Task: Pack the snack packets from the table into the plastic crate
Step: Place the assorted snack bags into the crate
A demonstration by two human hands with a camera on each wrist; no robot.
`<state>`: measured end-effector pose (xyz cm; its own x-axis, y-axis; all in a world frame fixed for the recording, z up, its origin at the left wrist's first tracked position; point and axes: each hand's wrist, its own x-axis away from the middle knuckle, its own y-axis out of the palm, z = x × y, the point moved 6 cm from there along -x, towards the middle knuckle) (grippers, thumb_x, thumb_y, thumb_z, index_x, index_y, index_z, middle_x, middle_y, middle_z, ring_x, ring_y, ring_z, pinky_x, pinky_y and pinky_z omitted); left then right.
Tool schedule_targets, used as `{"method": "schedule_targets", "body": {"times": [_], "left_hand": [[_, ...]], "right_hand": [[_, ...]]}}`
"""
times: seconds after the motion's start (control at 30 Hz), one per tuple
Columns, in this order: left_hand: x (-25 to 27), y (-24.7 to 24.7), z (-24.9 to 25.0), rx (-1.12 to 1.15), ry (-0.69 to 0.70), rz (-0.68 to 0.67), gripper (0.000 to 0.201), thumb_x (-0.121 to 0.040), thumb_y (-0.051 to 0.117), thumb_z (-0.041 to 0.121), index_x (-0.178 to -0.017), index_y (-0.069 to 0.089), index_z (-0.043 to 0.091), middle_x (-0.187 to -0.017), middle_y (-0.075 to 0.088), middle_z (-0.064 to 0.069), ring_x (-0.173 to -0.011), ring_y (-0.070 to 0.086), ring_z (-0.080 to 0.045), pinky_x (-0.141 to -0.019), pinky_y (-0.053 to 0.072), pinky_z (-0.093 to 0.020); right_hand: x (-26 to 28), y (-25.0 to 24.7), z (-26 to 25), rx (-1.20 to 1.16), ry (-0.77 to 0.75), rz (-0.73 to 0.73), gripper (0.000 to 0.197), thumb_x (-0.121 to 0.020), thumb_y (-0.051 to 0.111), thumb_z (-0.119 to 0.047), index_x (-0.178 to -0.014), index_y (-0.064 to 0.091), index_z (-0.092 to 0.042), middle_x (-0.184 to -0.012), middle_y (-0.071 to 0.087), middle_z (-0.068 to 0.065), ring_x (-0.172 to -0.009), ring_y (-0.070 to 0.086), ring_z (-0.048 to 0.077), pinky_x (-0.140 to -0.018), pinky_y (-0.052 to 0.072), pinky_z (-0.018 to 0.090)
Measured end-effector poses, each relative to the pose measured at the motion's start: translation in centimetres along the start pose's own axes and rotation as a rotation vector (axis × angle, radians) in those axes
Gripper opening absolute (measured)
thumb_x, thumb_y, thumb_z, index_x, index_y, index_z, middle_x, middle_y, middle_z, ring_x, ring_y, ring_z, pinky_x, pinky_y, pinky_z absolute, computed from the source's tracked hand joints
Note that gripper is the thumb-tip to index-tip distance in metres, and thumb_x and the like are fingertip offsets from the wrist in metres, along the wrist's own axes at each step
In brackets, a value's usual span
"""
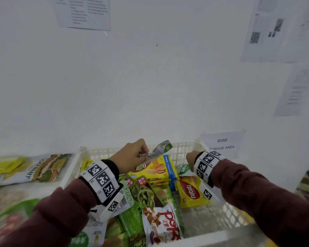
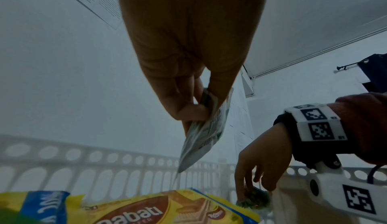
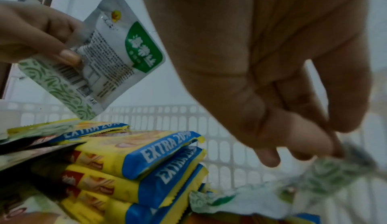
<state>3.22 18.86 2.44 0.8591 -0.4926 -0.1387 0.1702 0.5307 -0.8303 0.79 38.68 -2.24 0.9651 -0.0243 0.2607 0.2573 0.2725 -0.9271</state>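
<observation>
Head view. Plastic crate (image 1: 185,148): white, perforated, sitting on the table (image 1: 12,193), already holding many packets. Left hand (image 1: 132,155): hovering above the crate's middle, thumb and fingers pinching a small white-and-green sachet (image 1: 159,150) by one end. Right hand (image 1: 190,160): reaching down inside the crate near its far right corner; fingers hidden from this angle. Yellow wafer packs (image 1: 155,168): lying directly under the sachet. Jackfruit bag (image 1: 37,168): waiting on the table left of the crate, with other packets.

Left wrist view. Left hand (image 2: 188,62): fingers curling onto the sachet (image 2: 201,138), which is hanging corner-down above the wafer pack (image 2: 146,211). Right hand (image 2: 259,166): fingertips gripping a small greenish packet (image 2: 254,199) low against the crate wall (image 2: 104,169).

Right wrist view. Right hand (image 3: 272,78): thumb and fingers closing on the blurred green-and-white packet (image 3: 326,173) beside the wafer stack (image 3: 146,161). Sachet (image 3: 98,53): held above that stack by the left hand (image 3: 35,35).

Handling note, as judgement: the sachet is thin and slippery, so lowering it flat before letting go is advisable; the gap between the wafer stack and the crate's right wall is looking like the best slot, and dropping it edge-on risks it sliding under the stack
</observation>
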Motion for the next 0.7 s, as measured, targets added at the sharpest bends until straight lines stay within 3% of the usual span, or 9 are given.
{"method": "schedule_targets", "body": {"times": [0.07,0.17,0.33,0.47,0.6,0.67,0.7], "left_hand": [[-0.1,0.0,-0.1,0.003,0.002,0.006,0.011,-0.094,0.047,0.011,-0.092,0.040,0.019,-0.096,0.059,-0.008,-0.081,0.059,-0.033,-0.058,0.043,-0.019],[-0.2,-0.1,-0.1,0.001,0.002,0.012,0.009,-0.095,0.047,0.011,-0.094,0.040,0.017,-0.086,0.054,-0.001,-0.071,0.054,-0.023,-0.052,0.040,-0.013],[-0.2,-0.1,-0.1,0.014,0.000,0.011,0.008,-0.094,0.047,0.009,-0.094,0.041,0.015,-0.078,0.050,0.004,-0.065,0.048,-0.020,-0.049,0.039,-0.011],[-0.4,0.1,0.5,-0.003,0.025,0.003,0.008,-0.095,0.046,0.010,-0.093,0.040,0.015,-0.073,0.046,0.006,-0.064,0.045,-0.021,-0.056,0.035,-0.020],[-0.2,0.0,0.6,0.009,0.030,0.003,0.010,-0.093,0.048,0.009,-0.093,0.041,0.016,-0.097,0.061,-0.009,-0.085,0.058,-0.033,-0.072,0.047,-0.038],[-0.1,-0.1,0.5,0.016,0.023,0.001,0.011,-0.093,0.048,0.009,-0.092,0.041,0.017,-0.098,0.060,-0.008,-0.088,0.058,-0.034,-0.072,0.047,-0.039],[-0.1,0.0,0.5,0.016,0.020,0.002,0.013,-0.093,0.048,0.008,-0.091,0.040,0.018,-0.094,0.058,-0.004,-0.086,0.057,-0.032,-0.070,0.045,-0.034]], "right_hand": [[-0.1,0.7,-0.7,0.001,-0.012,-0.032,0.035,-0.090,0.052,-0.015,-0.122,0.049,0.000,-0.125,0.056,0.013,-0.114,0.056,0.029,-0.094,0.048,0.036],[-0.4,1.8,-1.5,0.024,-0.078,-0.024,0.041,-0.087,0.059,-0.023,-0.122,0.051,-0.004,-0.121,0.057,0.012,-0.111,0.057,0.029,-0.092,0.050,0.038],[-1.1,2.6,-2.0,-0.146,-0.025,-0.018,0.034,-0.094,0.045,-0.024,-0.122,0.050,-0.007,-0.128,0.054,0.015,-0.117,0.053,0.030,-0.095,0.043,0.034],[-1.2,3.0,-1.9,-0.230,-0.033,-0.004,0.031,-0.094,0.045,-0.020,-0.124,0.051,-0.013,-0.129,0.054,0.011,-0.117,0.053,0.028,-0.094,0.042,0.033],[-1.3,3.1,-1.4,-0.261,-0.034,-0.012,0.038,-0.090,0.048,-0.008,-0.128,0.051,-0.014,-0.131,0.052,0.012,-0.119,0.052,0.029,-0.097,0.043,0.034],[-1.6,3.0,-1.2,-0.308,-0.044,-0.007,0.042,-0.088,0.050,-0.002,-0.128,0.054,-0.016,-0.134,0.051,0.010,-0.122,0.051,0.027,-0.099,0.042,0.032],[-1.8,3.1,-1.0,-0.333,-0.042,-0.004,0.045,-0.087,0.051,0.001,-0.127,0.056,-0.018,-0.136,0.050,0.009,-0.123,0.050,0.026,-0.100,0.041,0.030]]}}
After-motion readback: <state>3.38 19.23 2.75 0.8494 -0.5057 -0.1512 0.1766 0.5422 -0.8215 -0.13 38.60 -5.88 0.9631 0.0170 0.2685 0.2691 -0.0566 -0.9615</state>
